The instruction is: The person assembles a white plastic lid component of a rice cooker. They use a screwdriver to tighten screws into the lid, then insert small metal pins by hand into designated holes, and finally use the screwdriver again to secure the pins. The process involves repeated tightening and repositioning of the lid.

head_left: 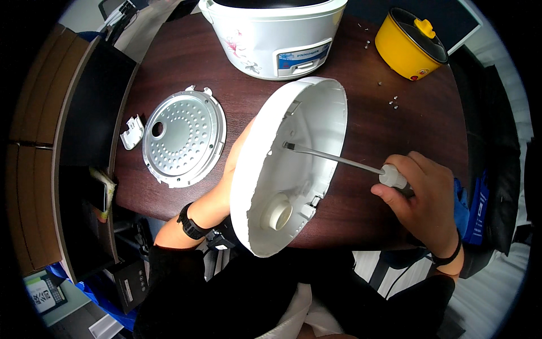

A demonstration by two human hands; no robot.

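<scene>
A white domed rice cooker lid shell (257, 164) is tilted up on its side, its hollow inside facing right. My left hand (236, 155) supports it from behind; the fingers are hidden by the shell. My right hand (423, 195) is closed round the pale handle of a screwdriver (339, 160). The long metal shaft points left into the shell, and its flat tip is at a small fitting on the inner wall. Low inside the shell sits a round cream collar (278, 212). Left of the shell, the dimpled metal inner lid plate (183, 138) lies on the table.
On the brown table (361, 220), a white rice cooker body (248, 37) stands at the back. A yellow pot (403, 48) is at the far right, with several small screws (394, 103) nearby. A small white plastic part (132, 133) lies left, beside a dark shelf unit (93, 101).
</scene>
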